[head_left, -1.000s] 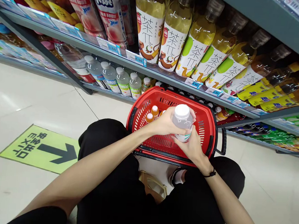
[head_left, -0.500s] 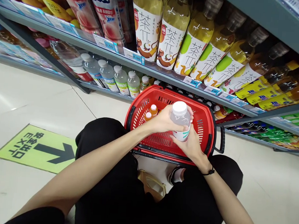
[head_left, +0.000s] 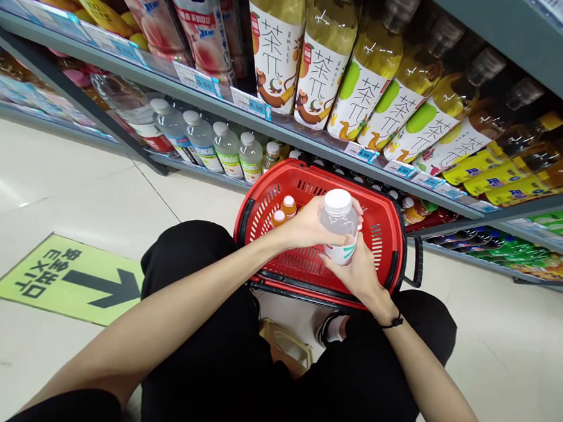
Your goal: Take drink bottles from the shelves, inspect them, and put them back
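A clear drink bottle [head_left: 337, 222] with a white cap and a white-and-green label is between my hands, tilted a little towards me. My left hand [head_left: 310, 226] is wrapped round its upper part, the far fingers hidden behind it. Lower down, my right hand [head_left: 358, 271] grips the bottle from the right and below. Both hands are over a red shopping basket [head_left: 390, 228] with slotted walls and black handles. Two small orange bottles [head_left: 284, 212] with pale caps stand at the left inside the basket, partly covered by my left hand.
Shelves [head_left: 184, 79] of drinks run across in front of the basket. Tall tea bottles [head_left: 277, 56] line the upper shelf; smaller bottles [head_left: 225, 149] stand below. A yellow-green exit sign [head_left: 64, 279] lies on the floor at left. My knees flank the basket.
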### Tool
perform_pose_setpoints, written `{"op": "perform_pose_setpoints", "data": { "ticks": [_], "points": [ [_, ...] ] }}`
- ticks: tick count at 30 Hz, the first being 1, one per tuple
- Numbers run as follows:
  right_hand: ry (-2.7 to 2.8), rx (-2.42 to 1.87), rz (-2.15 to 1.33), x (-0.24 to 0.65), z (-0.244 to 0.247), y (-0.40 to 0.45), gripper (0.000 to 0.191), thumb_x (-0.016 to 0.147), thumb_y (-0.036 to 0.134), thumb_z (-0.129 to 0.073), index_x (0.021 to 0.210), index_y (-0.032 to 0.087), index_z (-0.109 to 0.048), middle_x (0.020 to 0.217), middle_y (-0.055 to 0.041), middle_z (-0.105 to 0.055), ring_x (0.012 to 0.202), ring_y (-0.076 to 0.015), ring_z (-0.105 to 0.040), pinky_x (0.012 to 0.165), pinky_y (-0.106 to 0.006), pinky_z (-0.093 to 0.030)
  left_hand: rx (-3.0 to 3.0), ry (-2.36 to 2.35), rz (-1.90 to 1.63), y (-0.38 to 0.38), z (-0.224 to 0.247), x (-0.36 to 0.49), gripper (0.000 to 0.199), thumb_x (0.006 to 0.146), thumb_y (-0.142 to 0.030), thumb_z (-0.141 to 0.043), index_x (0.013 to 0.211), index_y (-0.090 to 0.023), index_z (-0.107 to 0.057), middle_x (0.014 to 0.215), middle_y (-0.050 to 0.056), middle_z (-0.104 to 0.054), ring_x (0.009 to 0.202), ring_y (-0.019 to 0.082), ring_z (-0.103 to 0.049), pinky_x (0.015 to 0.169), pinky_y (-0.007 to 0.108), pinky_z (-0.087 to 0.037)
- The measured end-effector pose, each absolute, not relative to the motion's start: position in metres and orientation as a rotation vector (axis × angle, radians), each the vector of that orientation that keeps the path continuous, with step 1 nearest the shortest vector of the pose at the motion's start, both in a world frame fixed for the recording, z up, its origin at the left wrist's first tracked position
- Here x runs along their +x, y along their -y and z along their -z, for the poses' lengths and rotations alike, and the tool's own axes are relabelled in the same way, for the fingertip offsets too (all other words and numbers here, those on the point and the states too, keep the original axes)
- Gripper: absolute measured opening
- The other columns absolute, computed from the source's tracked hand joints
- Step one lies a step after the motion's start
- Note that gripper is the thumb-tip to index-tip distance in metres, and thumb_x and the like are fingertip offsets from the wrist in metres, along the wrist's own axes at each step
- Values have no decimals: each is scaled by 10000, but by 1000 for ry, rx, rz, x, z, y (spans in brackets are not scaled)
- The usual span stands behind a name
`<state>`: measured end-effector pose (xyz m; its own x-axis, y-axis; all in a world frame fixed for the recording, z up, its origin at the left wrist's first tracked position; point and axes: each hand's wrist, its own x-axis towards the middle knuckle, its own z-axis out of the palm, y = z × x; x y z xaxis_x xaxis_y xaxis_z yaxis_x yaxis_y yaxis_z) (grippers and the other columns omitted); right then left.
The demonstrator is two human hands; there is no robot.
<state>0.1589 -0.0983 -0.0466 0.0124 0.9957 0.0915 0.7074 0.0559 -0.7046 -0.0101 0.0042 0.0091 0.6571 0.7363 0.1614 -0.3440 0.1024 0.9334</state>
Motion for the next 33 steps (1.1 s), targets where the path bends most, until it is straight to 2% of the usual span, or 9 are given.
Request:
{"op": "perform_pose_setpoints", "data": {
  "ticks": [7,12,33],
  "points": [
    [1753,-1709,-670,158,43,97,814,819,515,-814,1458,182,-434,1333,-188,-689,1155,-380,-714,995,-545,-589,1227,-376,-833,-3,-8,-10,408,662,-132,-861,1011,-162,-653,1022,47,-723,946,184,-694,882,330,-562],
    [1734,-1738,-708,157,40,97,783,814,513,-814,1429,194,-449,1279,-171,-713,1110,-381,-729,950,-539,-601,1236,-360,-835,-4,-6,-10,387,680,-111,-847,1012,-157,-652,1005,40,-719,926,172,-692,867,318,-561],
    [1730,-1763,-692,157,41,97,783,800,532,-806,1411,184,-463,1251,-182,-728,1092,-391,-737,931,-545,-607,1211,-403,-828,-3,-6,-9,413,665,-153,-864,1027,-155,-666,1013,54,-723,941,183,-693,882,333,-568]
  ]
}}
